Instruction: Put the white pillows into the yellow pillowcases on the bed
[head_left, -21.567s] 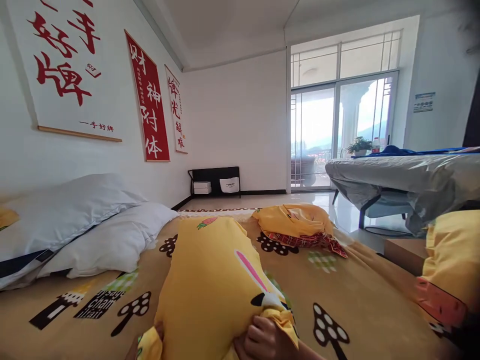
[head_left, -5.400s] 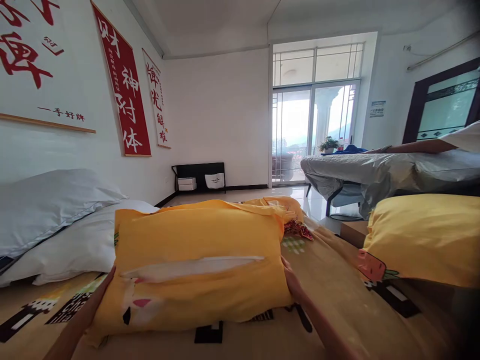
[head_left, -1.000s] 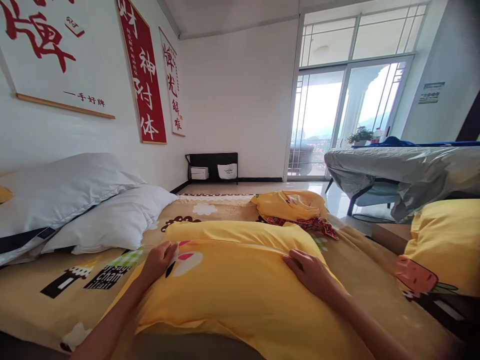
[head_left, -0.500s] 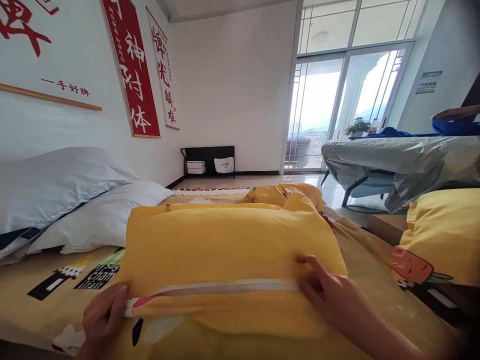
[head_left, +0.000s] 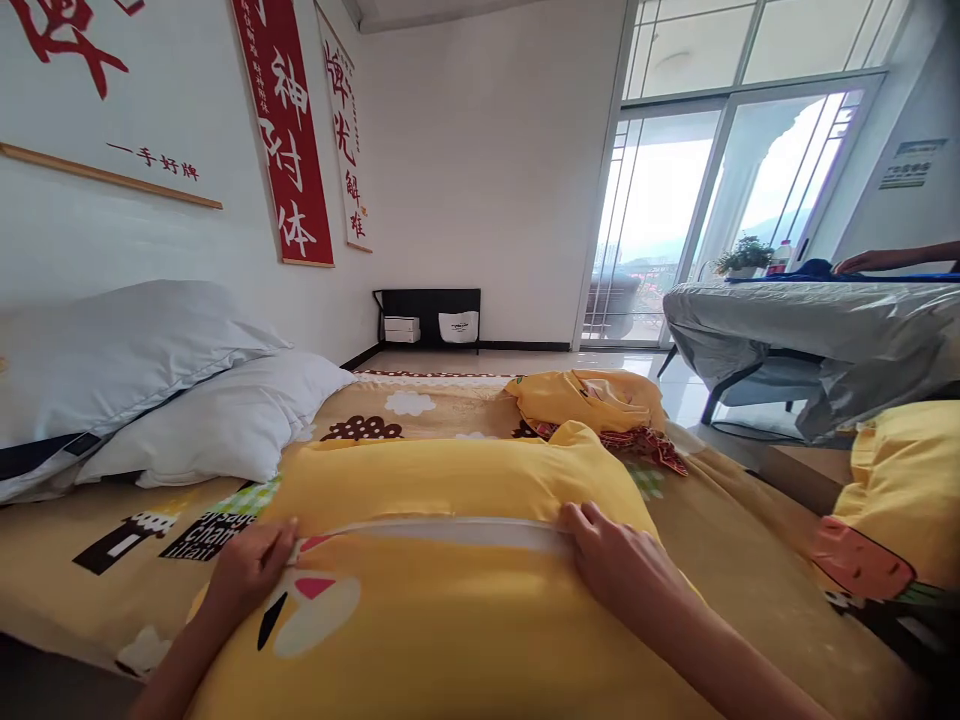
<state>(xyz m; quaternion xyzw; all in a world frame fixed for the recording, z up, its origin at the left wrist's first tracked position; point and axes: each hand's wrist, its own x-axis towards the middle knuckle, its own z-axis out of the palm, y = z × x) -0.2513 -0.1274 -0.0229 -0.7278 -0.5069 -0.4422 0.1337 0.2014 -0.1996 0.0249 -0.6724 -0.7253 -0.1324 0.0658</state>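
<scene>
A yellow pillowcase (head_left: 450, 630) with a pink, white and black print lies plump across the bed in front of me, a pillow inside it. Its long opening runs crosswise, and a strip of white (head_left: 457, 532) shows between the two yellow edges. At the left end of this opening, my left hand (head_left: 255, 565) pinches the cloth with curled fingers. My right hand (head_left: 611, 550) is closed on the edge near the opening's right end, its fingertips partly hidden in the fabric.
Two white pillows (head_left: 217, 410) rest against the left wall. Crumpled yellow cloth (head_left: 555, 400) lies farther back on the patterned bedsheet (head_left: 750, 560). Another yellow pillow (head_left: 907, 470) is at right. Beyond it, another person's hand (head_left: 862, 262) is over blue cloth on a covered table (head_left: 810, 310).
The pillowcase's far part has dropped lower and flatter, uncovering more bedsheet behind. Both hands sit higher in view, and the right fingers have closed on the edge. The other person's blue bundle is lower.
</scene>
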